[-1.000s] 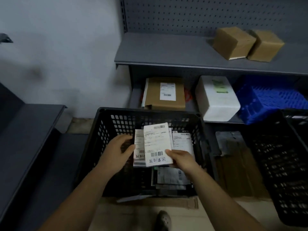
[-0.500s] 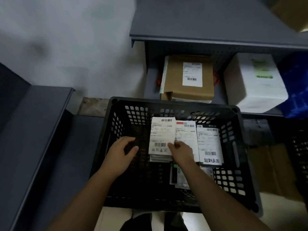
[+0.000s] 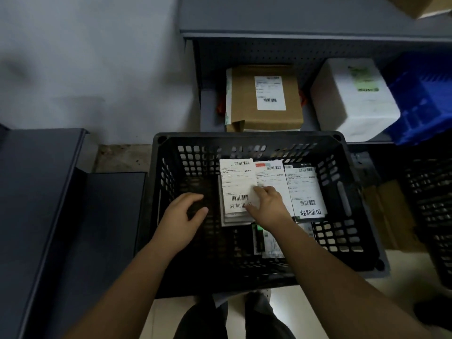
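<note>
Right now R hand (image 3: 267,206) grip lies loose, fingertips pressing top labelled pkt (image 3: 238,184) on the stack (image 3: 232,221) inside black crate (image 3: 244,139), while L hand (image 3: 182,216) hovers beside it, grip slack, holding nothing.

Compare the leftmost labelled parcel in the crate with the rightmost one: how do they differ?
The right hand rests on the leftmost parcel; the rightmost parcel lies untouched. The leftmost parcel tops a stack, with pale edges showing below it; the rightmost parcel shows a dark rim round its label. Both lie in the black crate and bear white barcode labels with handwriting at the bottom.
</note>
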Action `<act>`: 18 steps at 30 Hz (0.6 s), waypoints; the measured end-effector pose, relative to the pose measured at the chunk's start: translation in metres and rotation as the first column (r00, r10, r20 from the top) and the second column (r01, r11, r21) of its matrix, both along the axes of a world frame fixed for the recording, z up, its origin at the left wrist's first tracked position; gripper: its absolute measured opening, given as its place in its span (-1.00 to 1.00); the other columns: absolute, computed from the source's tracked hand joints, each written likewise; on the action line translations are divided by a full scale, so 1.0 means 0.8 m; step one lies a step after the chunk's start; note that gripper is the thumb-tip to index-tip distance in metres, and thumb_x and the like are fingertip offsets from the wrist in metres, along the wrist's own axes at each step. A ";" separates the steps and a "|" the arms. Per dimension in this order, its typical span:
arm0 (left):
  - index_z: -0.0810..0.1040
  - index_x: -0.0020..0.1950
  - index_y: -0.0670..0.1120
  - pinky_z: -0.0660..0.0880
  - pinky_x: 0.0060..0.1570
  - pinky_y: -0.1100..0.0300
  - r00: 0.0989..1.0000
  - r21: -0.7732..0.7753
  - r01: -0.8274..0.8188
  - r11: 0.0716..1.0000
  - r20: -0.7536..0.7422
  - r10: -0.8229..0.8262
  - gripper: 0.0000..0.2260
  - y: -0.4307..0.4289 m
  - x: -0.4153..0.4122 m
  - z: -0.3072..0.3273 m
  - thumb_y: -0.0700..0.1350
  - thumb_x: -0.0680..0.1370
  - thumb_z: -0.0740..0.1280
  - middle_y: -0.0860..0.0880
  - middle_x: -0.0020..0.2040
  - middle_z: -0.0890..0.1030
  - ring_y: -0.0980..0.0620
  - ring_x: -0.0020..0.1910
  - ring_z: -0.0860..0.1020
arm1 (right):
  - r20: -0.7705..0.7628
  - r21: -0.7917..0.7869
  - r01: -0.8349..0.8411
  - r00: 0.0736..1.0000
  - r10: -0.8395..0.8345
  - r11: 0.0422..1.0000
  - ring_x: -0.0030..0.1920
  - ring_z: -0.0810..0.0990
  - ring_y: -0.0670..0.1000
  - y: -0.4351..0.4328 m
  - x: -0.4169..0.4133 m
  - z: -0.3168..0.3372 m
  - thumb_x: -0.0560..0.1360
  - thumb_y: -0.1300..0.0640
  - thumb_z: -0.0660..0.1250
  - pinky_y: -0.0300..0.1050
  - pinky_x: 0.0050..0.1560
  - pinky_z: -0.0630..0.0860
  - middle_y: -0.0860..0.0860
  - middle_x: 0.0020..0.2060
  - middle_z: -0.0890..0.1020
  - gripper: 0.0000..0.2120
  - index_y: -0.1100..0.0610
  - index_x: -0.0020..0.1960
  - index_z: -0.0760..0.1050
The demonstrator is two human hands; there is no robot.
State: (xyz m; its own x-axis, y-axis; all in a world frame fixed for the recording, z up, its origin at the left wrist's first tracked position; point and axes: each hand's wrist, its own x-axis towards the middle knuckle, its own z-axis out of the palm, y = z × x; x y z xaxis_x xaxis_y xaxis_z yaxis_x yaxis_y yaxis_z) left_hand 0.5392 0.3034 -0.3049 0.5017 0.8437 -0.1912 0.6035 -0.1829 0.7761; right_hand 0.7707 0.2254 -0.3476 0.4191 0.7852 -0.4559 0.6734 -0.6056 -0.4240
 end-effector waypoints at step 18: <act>0.52 0.30 -0.01 0.25 0.29 0.30 0.760 0.432 -0.583 0.688 -0.010 0.650 -0.64 -0.407 -0.205 0.202 0.09 0.55 0.33 0.11 0.25 0.50 0.12 0.26 0.42 | 0.103 0.413 -0.835 0.439 0.892 0.363 0.23 0.46 -0.07 -0.168 -0.205 0.273 0.54 -0.15 0.32 -0.23 0.24 0.37 -0.07 0.25 0.47 -0.54 -0.02 0.39 0.43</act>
State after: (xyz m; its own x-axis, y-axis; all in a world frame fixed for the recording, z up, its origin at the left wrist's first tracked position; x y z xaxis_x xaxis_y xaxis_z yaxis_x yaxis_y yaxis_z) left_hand 0.3749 -0.0226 -0.1430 -0.1659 0.9684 0.1864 0.7885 0.0167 0.6149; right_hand 0.6071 0.0913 -0.1295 -0.6226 0.7813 -0.0446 0.6611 0.4946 -0.5642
